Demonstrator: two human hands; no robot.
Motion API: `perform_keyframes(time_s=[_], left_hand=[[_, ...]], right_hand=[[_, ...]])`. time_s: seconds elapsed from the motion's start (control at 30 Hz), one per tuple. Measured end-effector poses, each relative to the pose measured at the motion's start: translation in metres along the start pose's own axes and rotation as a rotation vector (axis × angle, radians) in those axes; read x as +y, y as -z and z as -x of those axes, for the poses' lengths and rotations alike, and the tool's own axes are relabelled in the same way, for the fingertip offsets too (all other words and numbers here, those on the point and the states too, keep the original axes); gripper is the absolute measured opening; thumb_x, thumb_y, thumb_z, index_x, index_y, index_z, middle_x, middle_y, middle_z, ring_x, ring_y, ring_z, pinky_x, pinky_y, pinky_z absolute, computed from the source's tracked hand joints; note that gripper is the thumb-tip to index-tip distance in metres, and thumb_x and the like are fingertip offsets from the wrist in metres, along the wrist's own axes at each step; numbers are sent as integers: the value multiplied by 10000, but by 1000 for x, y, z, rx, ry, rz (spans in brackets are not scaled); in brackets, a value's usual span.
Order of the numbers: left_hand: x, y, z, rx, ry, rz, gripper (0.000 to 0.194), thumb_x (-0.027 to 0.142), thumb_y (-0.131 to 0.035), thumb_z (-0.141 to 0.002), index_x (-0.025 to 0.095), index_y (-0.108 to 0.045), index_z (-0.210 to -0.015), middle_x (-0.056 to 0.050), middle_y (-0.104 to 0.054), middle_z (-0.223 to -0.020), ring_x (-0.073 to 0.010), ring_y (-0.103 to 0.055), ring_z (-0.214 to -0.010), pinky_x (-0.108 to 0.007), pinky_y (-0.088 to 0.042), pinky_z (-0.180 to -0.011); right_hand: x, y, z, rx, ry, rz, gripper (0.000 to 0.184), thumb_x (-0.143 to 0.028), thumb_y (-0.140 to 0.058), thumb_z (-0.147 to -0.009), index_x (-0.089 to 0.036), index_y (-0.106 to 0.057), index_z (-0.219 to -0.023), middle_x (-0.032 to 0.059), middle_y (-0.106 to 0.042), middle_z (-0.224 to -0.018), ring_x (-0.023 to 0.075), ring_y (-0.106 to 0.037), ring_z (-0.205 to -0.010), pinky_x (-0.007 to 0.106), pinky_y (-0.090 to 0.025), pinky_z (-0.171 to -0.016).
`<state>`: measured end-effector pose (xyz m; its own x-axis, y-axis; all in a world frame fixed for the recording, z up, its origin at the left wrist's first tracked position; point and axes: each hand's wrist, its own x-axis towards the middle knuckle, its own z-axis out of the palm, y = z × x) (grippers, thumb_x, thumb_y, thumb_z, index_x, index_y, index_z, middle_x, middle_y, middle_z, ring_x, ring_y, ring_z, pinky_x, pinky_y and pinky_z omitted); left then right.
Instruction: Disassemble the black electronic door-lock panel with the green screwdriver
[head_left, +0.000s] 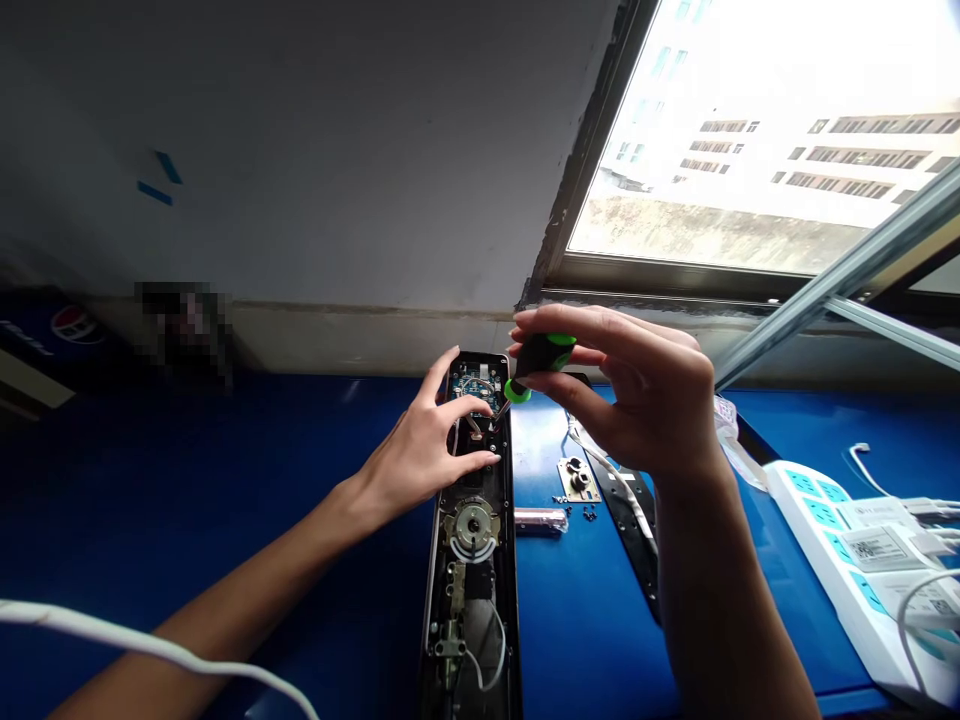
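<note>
My right hand (637, 390) grips a screwdriver (541, 362) with a black and green handle. The screwdriver slants down left to the upper part of a long black housing (513, 600); I cannot tell whether its tip touches a screw. Fingers spread, my left hand (420, 445) lies across the housing, thumb and fingertips over its inside. A blue circuit board (472, 385) with thin wires shows at the housing's far end. Lower down are a round metal mechanism (474, 525), brass-coloured parts and a looped white wire (501, 650).
Right of the housing, a small metal plate (589, 490), several dark screws (590, 514) and a pinkish cylinder (541, 520) lie on the blue table (570, 610). Beyond are a black panel (637, 575) and a power strip (821, 580) with plugs. A white cable (165, 650) crosses my left forearm.
</note>
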<state>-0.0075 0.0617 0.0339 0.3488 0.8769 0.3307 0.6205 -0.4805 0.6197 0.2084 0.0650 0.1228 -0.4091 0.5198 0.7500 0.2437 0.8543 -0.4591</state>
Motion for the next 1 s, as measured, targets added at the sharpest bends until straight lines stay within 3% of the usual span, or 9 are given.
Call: perform_keyframes(time_s=[0.17, 0.37, 0.5, 0.57, 0.67, 0.83, 1.0], left_hand=[[2, 1, 1, 2, -33, -7, 385, 344, -851, -787, 242, -735, -1139, -40, -9, -1749, -395, -570, -1366, -558, -491, -1170], [0, 3, 2, -26, -8, -86, 513, 420, -822, -815, 280, -677, -1287, -58, 46, -1749, -404, -656, -1252, -608, -524, -1117], [3, 7, 2, -10, -45, -152, 614, 531, -788, -834, 309, -612, -1378, -70, -6, -1746, -460, -477, -1428, -650, -482, -1133], [9, 8, 2, -2, -98, -189, 560, 520, -762, -865, 295, -625, -1359, -78, -83, -1737, -450, -354, -1508, -651, -442, -1167], [22, 5, 3, 7, -244, -241, 375, 421, -699, -941, 263, -670, -1280, -84, -235, -1700, -401, -234, -1566, -636, -381, -1219], [33, -9, 7, -64, -454, -255, 269, 304, -646, -983, 209, -687, -1231, -122, -405, -1620, -378, -230, -1573, -624, -382, -1229], [32, -23, 7, -243, -605, -264, 232, 290, -618, -1001, 191, -710, -1190, -123, -622, -1432, -352, -366, -1522, -553, -474, -1195]], right_hand=[[-3, -3, -1, 16, 21, 33, 342, -124, -705, -916, -269, -724, -1225, 20, -766, -1177, 193, -739, -1032, 368, -684, -871], [0, -3, -1, -32, -77, 14, 428, -89, -673, -904, -241, -617, -1300, 11, -743, -1190, 171, -747, -1036, 333, -657, -922], [-1, 14, -1, 109, -44, -36, 433, -103, -736, -842, -230, -604, -1234, 22, -725, -1075, 201, -753, -980, 360, -671, -800], [-3, 27, 1, 115, -59, 0, 433, -123, -764, -818, -229, -596, -1203, 12, -715, -1001, 198, -749, -917, 354, -666, -745], [-2, 46, 6, -136, -194, 121, 372, -170, -771, -834, -221, -596, -1159, 2, -719, -970, 163, -730, -852, 334, -652, -801], [12, 59, 12, -528, -441, 221, 314, -239, -791, -842, -232, -584, -1079, -30, -697, -812, 108, -640, -645, 237, -524, -556], [20, 55, 11, -587, -469, 238, 327, -220, -790, -828, -220, -594, -1090, -49, -663, -760, 71, -556, -573, 208, -432, -517]])
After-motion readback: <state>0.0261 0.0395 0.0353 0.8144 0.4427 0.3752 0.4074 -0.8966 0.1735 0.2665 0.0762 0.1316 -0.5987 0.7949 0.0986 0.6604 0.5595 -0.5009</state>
